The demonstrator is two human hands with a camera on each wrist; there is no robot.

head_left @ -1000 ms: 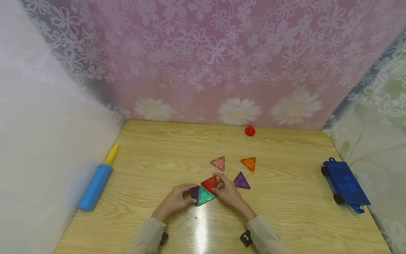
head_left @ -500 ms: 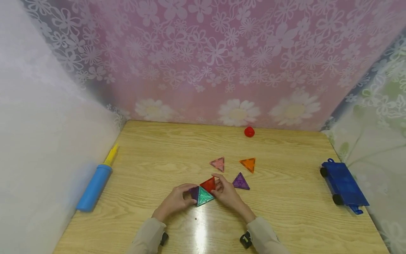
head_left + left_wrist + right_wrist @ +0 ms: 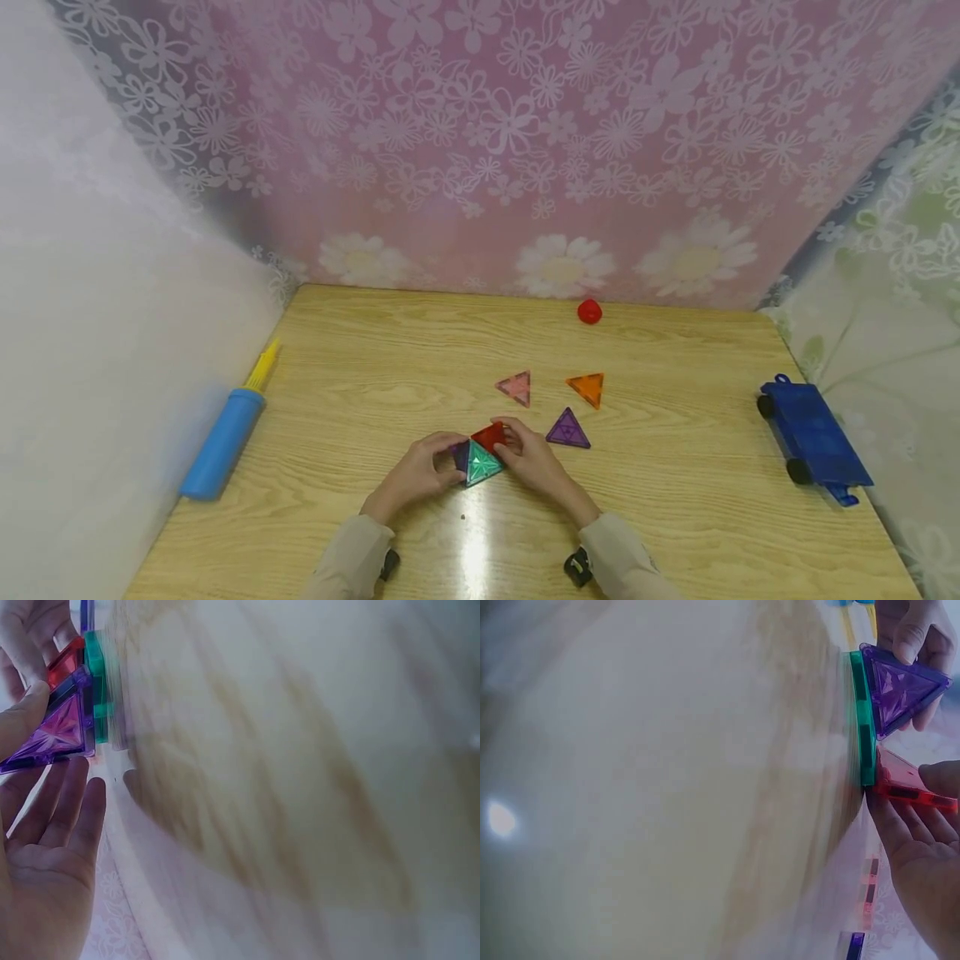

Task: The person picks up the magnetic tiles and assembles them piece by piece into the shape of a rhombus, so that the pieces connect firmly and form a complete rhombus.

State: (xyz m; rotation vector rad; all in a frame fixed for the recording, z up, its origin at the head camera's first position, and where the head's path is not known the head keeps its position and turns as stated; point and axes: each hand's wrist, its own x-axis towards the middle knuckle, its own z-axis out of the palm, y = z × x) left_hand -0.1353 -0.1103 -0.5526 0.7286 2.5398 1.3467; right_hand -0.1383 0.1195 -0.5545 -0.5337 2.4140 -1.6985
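Note:
A green triangular magnetic tile [image 3: 482, 465] lies flat on the table between my hands. My left hand [image 3: 414, 477] pinches a dark purple triangular tile [image 3: 61, 729], thumb on one face and fingers on the other. That tile stands tilted up along the green one's left edge. On the other side, my right hand [image 3: 534, 463] holds a red triangular tile [image 3: 901, 777] between thumb and fingers, raised along the green tile's upper right edge. In the right wrist view the purple and red tiles lean up from the green one, their top corners apart.
Loose triangular tiles lie beyond my right hand: pink [image 3: 516, 388], orange [image 3: 588, 389] and another purple tile [image 3: 568, 429]. A small red object [image 3: 589, 312] sits near the back edge. A blue hand pump [image 3: 225, 442] is at left, a blue toy wheeled base [image 3: 813, 437] at right.
My right hand has shifted slightly left, and the red tile now leans more steeply toward the purple one. My left hand and its tile have barely moved.

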